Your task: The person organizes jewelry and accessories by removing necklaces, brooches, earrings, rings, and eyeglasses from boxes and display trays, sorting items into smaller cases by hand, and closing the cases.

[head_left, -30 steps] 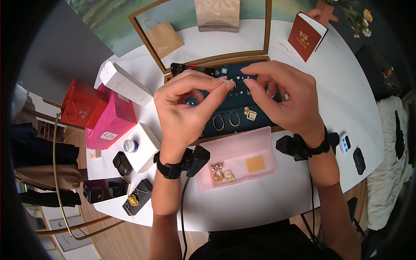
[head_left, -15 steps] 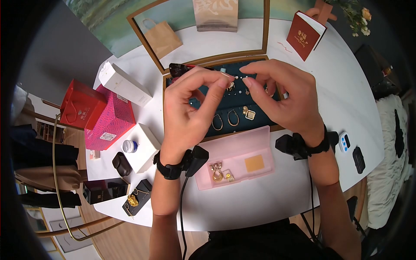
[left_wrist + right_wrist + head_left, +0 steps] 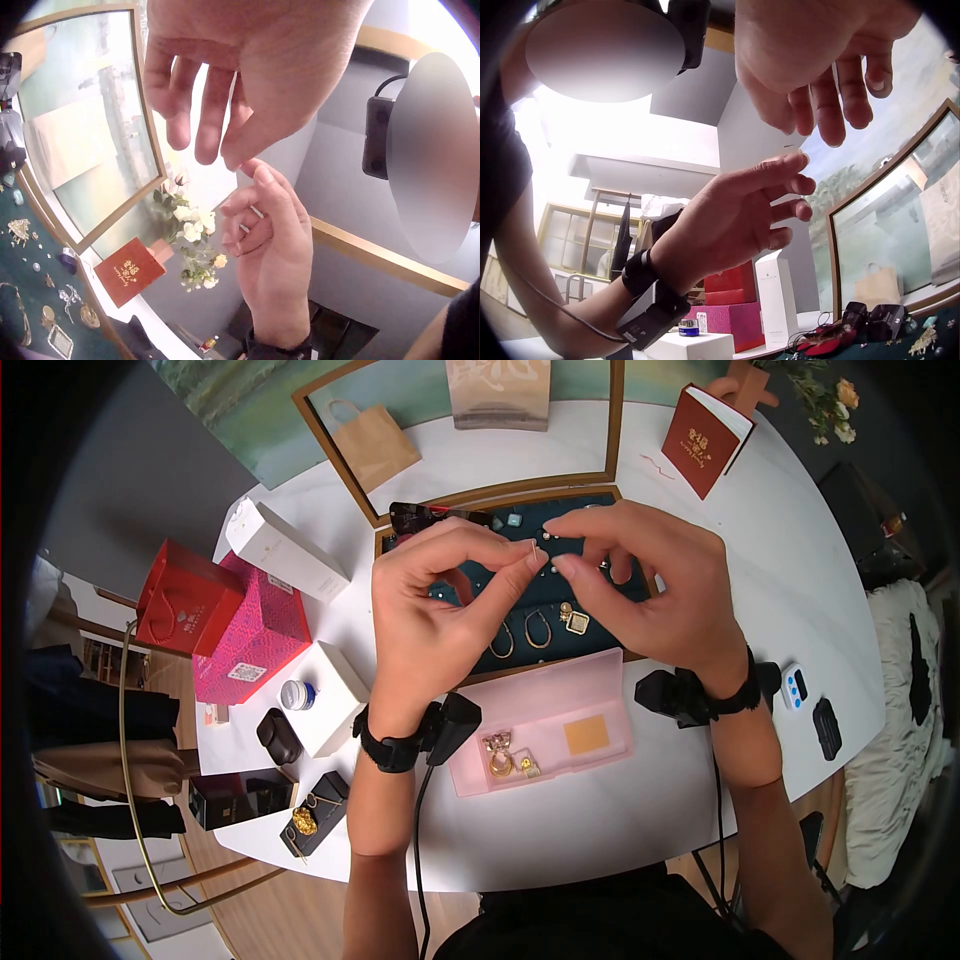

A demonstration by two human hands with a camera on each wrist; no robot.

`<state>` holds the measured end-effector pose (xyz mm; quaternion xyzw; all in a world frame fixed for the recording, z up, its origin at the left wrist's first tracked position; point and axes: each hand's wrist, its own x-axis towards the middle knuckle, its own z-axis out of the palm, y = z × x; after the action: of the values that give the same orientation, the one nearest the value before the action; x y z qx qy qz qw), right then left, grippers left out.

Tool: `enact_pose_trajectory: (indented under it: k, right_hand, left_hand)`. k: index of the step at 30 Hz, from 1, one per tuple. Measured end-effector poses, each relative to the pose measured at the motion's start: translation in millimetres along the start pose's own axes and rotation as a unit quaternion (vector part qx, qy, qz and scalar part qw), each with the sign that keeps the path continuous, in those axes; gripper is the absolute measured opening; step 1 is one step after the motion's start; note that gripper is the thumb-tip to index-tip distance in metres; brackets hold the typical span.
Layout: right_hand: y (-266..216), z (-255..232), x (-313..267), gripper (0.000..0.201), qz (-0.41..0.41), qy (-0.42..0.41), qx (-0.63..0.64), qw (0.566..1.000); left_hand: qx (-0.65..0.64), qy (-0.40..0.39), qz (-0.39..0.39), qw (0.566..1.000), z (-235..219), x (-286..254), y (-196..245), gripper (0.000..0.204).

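My left hand (image 3: pixel 440 605) pinches a tiny, thin, pin-like piece (image 3: pixel 534 548) between thumb and index finger; its exact kind is too small to tell. Facing it, my right hand (image 3: pixel 655 580) holds its thumb and index finger apart with nothing between them. In the left wrist view the right hand (image 3: pixel 274 255) comes close below the left fingertips. Both hands hover over a jewelry case (image 3: pixel 518 672) lined in dark green, its glass lid raised. Hoop earrings (image 3: pixel 538 628) and a square-framed gold earring (image 3: pixel 575 622) lie in it; the hands hide part of the lining.
In front of the case lies an open pink box (image 3: pixel 540 760) with several jewelry pieces. White boxes (image 3: pixel 285 550), a red bag (image 3: pixel 188 598) and a black tray (image 3: pixel 318 815) with gold jewelry stand left. A red booklet (image 3: pixel 700 445) stands back right; a small white device (image 3: pixel 795 688) lies right.
My left hand first shifts slightly right, and its fingertips now sit nearer the right thumb, with the tiny piece still pinched. The right hand has barely moved.
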<state>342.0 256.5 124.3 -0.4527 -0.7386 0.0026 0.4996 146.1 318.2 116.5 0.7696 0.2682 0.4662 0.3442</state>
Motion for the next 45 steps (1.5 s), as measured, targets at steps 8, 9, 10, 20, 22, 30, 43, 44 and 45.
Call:
enact_pose_trajectory:
  k: [8,9,10,20,22,30,43,44,45]
  right_hand:
    - [0.0,2.0,-0.4,0.018,-0.03,-0.018,-0.018,0.999]
    - [0.6,2.1,-0.8,0.018,-0.028,-0.018,-0.017,0.999]
    - [0.7,2.1,-0.7,0.018,-0.027,-0.019,-0.016,0.999]
    - [2.5,3.1,-3.1,0.017,-0.022,-0.047,-0.02,0.998]
    - [1.2,0.5,-2.3,0.016,-0.015,-0.045,-0.021,0.999]
    - [3.6,3.3,-2.0,0.015,-0.028,-0.038,-0.023,0.999]
    - [12.6,8.1,-1.4,0.008,0.002,-0.053,-0.012,0.999]
    - [13.5,7.0,1.0,0.007,-0.023,-0.033,-0.032,0.999]
    - [16.3,5.5,0.7,0.007,-0.021,-0.036,-0.032,0.999]
  left_hand:
    - [0.023,-0.01,0.006,1.0,0.8,-0.5,0.7,0.009]
    - [0.023,-0.01,0.006,1.0,0.4,0.1,0.3,0.009]
    - [0.031,-0.014,0.018,0.999,0.0,0.4,-0.2,0.008]
    - [0.055,-0.037,0.029,0.997,-0.9,-0.3,-3.7,0.008]
    - [0.06,-0.034,0.022,0.997,-1.0,-1.4,-2.3,0.008]
    - [0.059,-0.047,0.021,0.997,-3.3,-0.8,-3.2,0.008]
    - [0.049,0.018,-0.081,0.995,-43.2,6.0,-13.5,0.011]
    - [0.06,0.034,-0.073,0.995,-45.7,7.1,-11.9,0.014]
    - [0.059,0.035,-0.076,0.995,-48.7,6.1,-9.9,0.014]
